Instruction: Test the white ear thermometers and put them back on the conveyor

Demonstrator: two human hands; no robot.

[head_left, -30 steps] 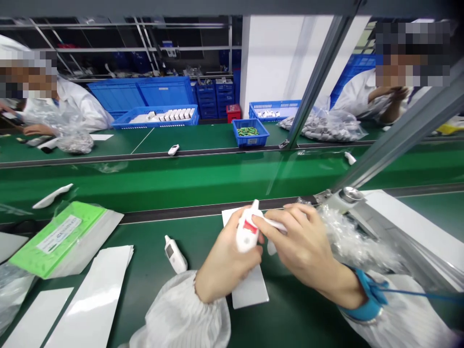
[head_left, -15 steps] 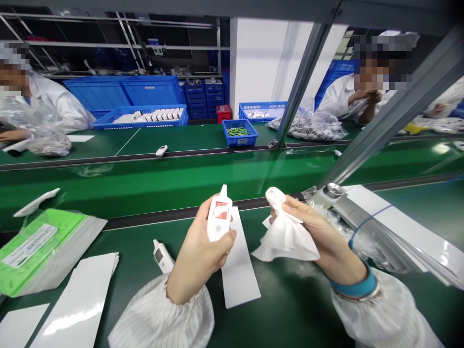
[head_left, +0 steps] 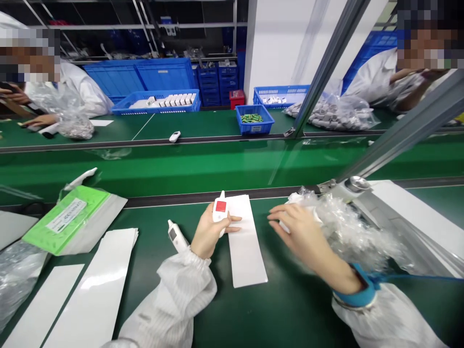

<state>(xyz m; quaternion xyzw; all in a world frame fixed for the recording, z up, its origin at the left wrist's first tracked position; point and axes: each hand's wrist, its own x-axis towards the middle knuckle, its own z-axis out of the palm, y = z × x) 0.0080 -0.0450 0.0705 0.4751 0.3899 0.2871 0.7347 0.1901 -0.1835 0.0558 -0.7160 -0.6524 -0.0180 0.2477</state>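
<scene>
My left hand (head_left: 205, 233) grips a white ear thermometer (head_left: 220, 207) with a lit red screen, its narrow tip pointing away from me. Two of its fingers stretch over a long white card (head_left: 248, 258) lying on the green table. Beside my left wrist rests a second ear thermometer (head_left: 177, 237) with a dark screen. My right hand (head_left: 304, 229) is open, fingers apart, at the near side of a white cloth (head_left: 296, 198) that it partly hides. Crumpled clear plastic bags (head_left: 348, 227) lie just right of that hand.
On the left are a green packet (head_left: 65, 220) and long white sheets (head_left: 97, 285). A metal post (head_left: 326, 72) slants up at the right. Beyond the green barrier (head_left: 203, 164) stand a small blue bin (head_left: 255, 126) of green-yellow pieces and two co-workers.
My right hand has moved right and let go of the white cloth beside the plastic bags. My left hand has lowered the thermometer toward the card, and its screen now shows solid red.
</scene>
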